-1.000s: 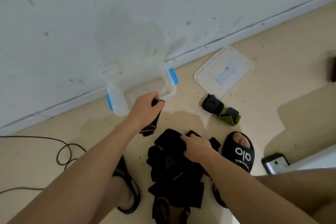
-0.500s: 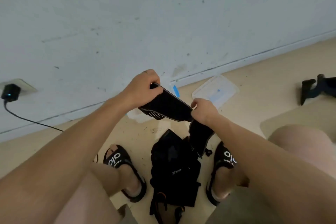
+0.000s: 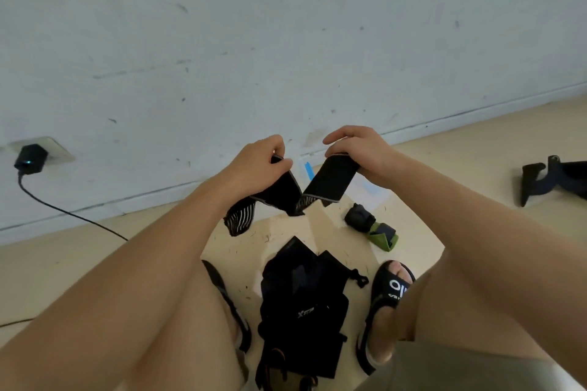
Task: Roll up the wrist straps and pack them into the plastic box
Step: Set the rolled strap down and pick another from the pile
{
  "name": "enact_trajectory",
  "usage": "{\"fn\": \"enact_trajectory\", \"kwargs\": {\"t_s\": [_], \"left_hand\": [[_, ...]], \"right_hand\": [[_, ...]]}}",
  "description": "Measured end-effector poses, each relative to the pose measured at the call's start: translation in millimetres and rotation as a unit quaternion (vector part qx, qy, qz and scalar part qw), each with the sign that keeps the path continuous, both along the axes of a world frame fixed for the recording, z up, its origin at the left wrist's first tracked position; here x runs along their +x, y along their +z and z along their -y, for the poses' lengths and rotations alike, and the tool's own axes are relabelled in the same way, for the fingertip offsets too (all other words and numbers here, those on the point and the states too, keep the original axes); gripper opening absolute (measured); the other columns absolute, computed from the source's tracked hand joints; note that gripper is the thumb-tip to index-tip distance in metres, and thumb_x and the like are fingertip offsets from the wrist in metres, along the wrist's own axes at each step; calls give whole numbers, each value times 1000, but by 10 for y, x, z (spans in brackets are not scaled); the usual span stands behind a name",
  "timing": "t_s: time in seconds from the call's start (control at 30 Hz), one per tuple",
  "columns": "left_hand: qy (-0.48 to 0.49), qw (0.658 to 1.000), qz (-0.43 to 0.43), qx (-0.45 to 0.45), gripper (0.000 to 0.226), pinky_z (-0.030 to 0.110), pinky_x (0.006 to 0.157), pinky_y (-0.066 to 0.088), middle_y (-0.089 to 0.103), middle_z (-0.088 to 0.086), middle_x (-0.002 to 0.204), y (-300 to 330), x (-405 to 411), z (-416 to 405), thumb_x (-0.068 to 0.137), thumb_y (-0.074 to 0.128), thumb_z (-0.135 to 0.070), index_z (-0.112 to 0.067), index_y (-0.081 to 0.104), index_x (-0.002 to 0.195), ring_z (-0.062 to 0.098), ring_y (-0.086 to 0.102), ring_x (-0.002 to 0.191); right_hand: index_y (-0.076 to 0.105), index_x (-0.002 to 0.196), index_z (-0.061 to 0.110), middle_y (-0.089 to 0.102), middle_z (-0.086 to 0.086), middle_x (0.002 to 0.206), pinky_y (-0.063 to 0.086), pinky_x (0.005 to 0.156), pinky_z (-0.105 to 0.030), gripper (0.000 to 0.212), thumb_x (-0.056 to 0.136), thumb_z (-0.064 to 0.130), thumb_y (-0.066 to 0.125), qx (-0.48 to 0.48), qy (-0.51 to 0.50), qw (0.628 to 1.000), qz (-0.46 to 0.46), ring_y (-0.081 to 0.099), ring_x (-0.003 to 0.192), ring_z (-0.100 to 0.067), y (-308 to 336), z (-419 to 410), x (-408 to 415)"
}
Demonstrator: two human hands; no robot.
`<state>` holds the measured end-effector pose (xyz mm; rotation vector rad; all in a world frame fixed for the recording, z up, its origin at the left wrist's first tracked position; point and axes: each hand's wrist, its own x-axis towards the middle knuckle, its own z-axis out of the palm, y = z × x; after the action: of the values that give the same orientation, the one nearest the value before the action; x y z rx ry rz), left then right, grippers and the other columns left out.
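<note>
I hold one black wrist strap [image 3: 328, 181] up in front of me, sagging in a V between both hands. My left hand [image 3: 257, 165] pinches its left end, and a striped tail hangs below that hand. My right hand [image 3: 359, 149] grips the right end. The plastic box [image 3: 307, 168] by the wall is almost fully hidden behind my hands; only a blue clip shows. A pile of black straps [image 3: 301, 301] lies on the floor between my feet. A rolled black and green strap [image 3: 370, 225] lies on the floor to the right.
The box's clear lid [image 3: 370, 189] peeks out under my right wrist. A charger [image 3: 30, 157] sits in a wall socket at left, its cable running across the floor. A dark object [image 3: 552, 178] lies at the far right. My sandalled feet flank the pile.
Both hands lifted a strap off the pile and raised it. It was stretched between them; now the hands stand apart with the strap sagging in the middle. The view tilted up.
</note>
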<state>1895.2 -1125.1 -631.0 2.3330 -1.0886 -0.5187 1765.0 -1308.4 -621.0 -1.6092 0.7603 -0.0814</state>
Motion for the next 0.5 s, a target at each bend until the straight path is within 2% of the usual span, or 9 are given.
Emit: {"fn": "enact_trajectory", "kwargs": {"t_s": [0.07, 0.1, 0.17, 0.27, 0.33, 0.37, 0.43, 0.5], "left_hand": [[8, 999, -49, 4, 16, 29, 63, 42, 64, -2, 84, 1, 29, 40, 97, 63, -34, -25, 51, 97, 17, 60, 74], [-1, 998, -70, 9, 20, 29, 65, 45, 67, -3, 86, -8, 44, 49, 96, 66, -35, -27, 52, 106, 15, 62, 75], [-31, 994, -102, 12, 35, 27, 67, 44, 62, -7, 75, -34, 67, 71, 92, 71, -31, -31, 52, 121, 10, 57, 65], [-50, 988, -144, -15, 45, 27, 62, 37, 46, -7, 60, -96, 127, 167, 91, 71, -16, -36, 56, 129, 10, 42, 55], [-52, 988, -145, -21, 46, 27, 64, 39, 47, -8, 58, -113, 183, 249, 91, 67, -12, -37, 59, 129, 11, 44, 58], [-54, 988, -143, -19, 47, 28, 68, 43, 52, -10, 62, -105, 213, 295, 91, 67, -12, -37, 58, 130, 11, 51, 62], [-60, 985, -159, -11, 56, 29, 77, 49, 64, -12, 88, -59, 219, 318, 89, 69, -14, -40, 53, 136, 9, 64, 77], [-74, 977, -199, -8, 62, 30, 82, 53, 63, -8, 113, -28, 222, 363, 83, 71, -15, -40, 52, 136, 10, 69, 89]], "right_hand": [[70, 114, 1, 62, -9, 99, 57, 74, -29, 24, 93, -1, 60, 53, -16, 998, 18, 61, 86, -21, 10, 12, 22], [69, 114, 0, 62, -11, 99, 57, 74, -28, 22, 94, 0, 58, 84, -24, 996, 29, 61, 86, -21, 10, 25, 35], [67, 111, 0, 61, -14, 98, 58, 71, -26, 17, 98, 4, 57, 142, -28, 988, 52, 62, 88, -23, 27, 61, 84], [62, 106, 0, 61, -16, 96, 60, 69, -27, 13, 101, 8, 54, 221, -5, 972, 80, 69, 82, -24, 76, 134, 174], [60, 102, 0, 60, -15, 91, 60, 68, -27, 12, 102, 9, 51, 243, 0, 967, 81, 71, 74, -23, 88, 170, 230], [58, 100, 1, 59, -13, 89, 60, 67, -27, 11, 102, 10, 52, 250, -2, 965, 79, 70, 72, -22, 86, 192, 260], [57, 99, 3, 60, -12, 87, 60, 67, -28, 13, 102, 15, 56, 271, -4, 959, 80, 72, 71, -23, 72, 181, 295], [59, 97, 3, 69, -13, 85, 62, 71, -30, 20, 102, 22, 59, 292, 8, 953, 74, 75, 77, -27, 74, 193, 337]]}}
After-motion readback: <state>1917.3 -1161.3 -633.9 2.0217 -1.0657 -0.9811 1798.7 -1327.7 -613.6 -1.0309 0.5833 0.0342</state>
